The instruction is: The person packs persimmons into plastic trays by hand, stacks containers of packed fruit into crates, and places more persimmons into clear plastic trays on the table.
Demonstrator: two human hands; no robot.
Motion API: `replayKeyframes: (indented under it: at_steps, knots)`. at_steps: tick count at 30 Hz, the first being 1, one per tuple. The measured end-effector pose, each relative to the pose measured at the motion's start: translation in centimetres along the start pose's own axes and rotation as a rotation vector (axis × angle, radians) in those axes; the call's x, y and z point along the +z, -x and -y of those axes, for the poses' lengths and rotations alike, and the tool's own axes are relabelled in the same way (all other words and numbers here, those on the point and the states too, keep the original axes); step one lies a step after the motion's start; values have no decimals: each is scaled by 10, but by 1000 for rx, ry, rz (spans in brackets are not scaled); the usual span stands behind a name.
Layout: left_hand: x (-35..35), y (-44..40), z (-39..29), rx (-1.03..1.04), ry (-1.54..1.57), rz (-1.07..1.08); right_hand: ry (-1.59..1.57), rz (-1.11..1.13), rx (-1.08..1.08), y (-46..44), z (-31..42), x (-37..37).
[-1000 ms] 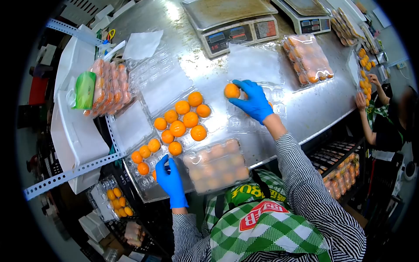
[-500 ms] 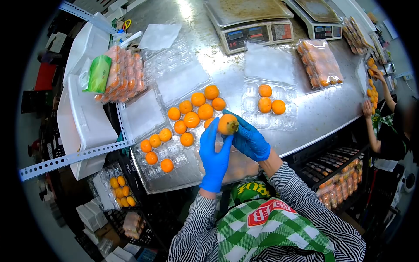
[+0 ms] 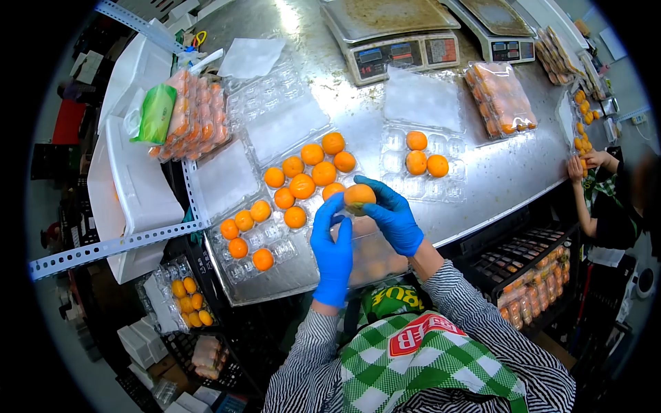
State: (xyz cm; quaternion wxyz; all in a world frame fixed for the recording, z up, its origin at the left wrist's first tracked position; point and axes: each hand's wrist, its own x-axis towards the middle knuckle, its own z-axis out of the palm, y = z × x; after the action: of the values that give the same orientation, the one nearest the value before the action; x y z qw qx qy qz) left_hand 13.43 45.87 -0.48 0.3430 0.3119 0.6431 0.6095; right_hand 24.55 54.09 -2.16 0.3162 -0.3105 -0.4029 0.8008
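Observation:
Between my two blue-gloved hands is a round orange persimmon (image 3: 359, 196), held above the front of the metal table. My right hand (image 3: 398, 224) grips it from the right, fingers over its top and thumb beneath. The fingertips of my left hand (image 3: 332, 248) rest against its left side, with the thumb lower down. Just behind my hands, a clear plastic tray of persimmons (image 3: 301, 186) lies with its lid folded back. To its left, another clear tray (image 3: 279, 249) holds several persimmons. A third tray (image 3: 451, 186), farther right, has three persimmons in its back part.
Two scales (image 3: 406, 55) stand at the back. Packed persimmon boxes (image 3: 501, 100) lie at the right, and a stack (image 3: 196, 117) with a green packet (image 3: 155, 113) stands left. A perforated metal rail (image 3: 110, 246) borders the left. Another person's hands (image 3: 585, 165) work at far right.
The persimmon has been turned, so its leafy cap faces down instead of right. My left hand has shifted slightly left and down. The other person's hands have come closer together.

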Motion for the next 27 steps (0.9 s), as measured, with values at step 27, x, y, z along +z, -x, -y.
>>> replayKeyframes:
  at_steps: [27]
  knots:
    - [-41, -8, -11, -747, 356, 225, -24, 265, 271, -13, -9, -3]
